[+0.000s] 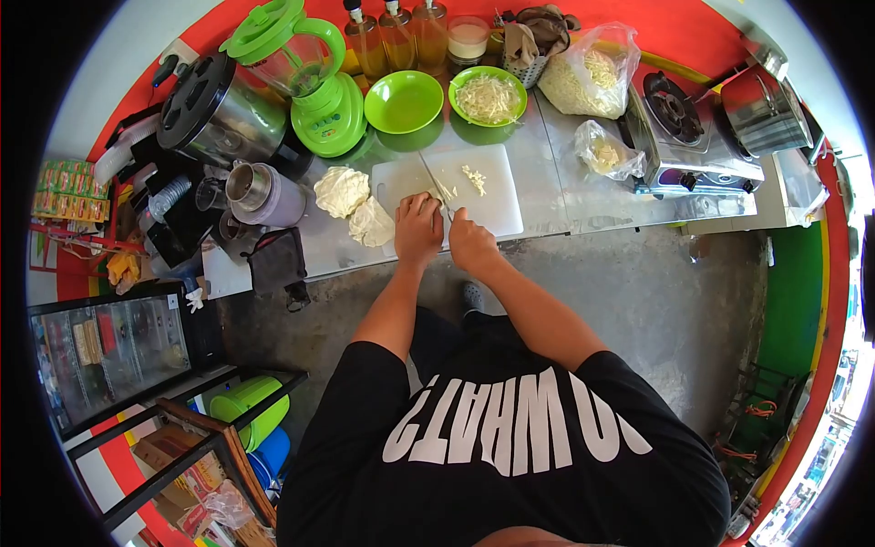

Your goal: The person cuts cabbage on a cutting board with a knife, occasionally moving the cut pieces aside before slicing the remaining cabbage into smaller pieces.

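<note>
My right hand (472,242) is closed around the handle of a knife (432,173), whose blade points away from me over a white cutting board (497,211). Just left of the blade, my left hand (418,226) bears down on the board with curled fingers. Whatever lies under those fingers is hidden. Pale slivers sit against the blade, and a small heap of chopped pale pieces (474,180) lies farther right on the board. Two cream-coloured, crinkled lumps that look like cabbage (342,191) rest at the board's left edge.
Behind the board stand a green bowl (404,98), a green plate of bean sprouts (488,98) and a green blender (328,109). Plastic bags (594,77) of pale food and a gas stove (697,137) are right. A metal flask (264,191) stands left. The counter's front edge is close.
</note>
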The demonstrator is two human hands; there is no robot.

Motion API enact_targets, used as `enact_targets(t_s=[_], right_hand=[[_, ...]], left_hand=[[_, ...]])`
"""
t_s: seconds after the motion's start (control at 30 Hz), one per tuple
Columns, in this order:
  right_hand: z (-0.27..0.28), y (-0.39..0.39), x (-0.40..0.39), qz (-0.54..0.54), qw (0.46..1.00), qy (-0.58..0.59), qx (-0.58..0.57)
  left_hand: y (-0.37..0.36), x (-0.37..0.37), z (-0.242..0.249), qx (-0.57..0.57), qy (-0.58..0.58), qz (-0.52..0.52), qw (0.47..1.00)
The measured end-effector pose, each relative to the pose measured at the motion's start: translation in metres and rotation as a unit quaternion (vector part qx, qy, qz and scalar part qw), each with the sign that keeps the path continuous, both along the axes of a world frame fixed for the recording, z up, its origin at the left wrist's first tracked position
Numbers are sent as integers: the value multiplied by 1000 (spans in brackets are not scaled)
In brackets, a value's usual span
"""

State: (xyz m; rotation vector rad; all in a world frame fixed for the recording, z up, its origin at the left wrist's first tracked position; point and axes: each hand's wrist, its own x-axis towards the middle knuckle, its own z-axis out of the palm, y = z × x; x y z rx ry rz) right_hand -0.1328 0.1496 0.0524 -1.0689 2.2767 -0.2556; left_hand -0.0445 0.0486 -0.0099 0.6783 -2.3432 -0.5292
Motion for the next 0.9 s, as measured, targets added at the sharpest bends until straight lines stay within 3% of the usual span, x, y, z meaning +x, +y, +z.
enact_targets(t_s=[0.9], right_hand=[[-4, 1, 11, 2, 1000, 17, 21]], left_hand=[[1, -3, -3, 16, 0, 32, 999]])
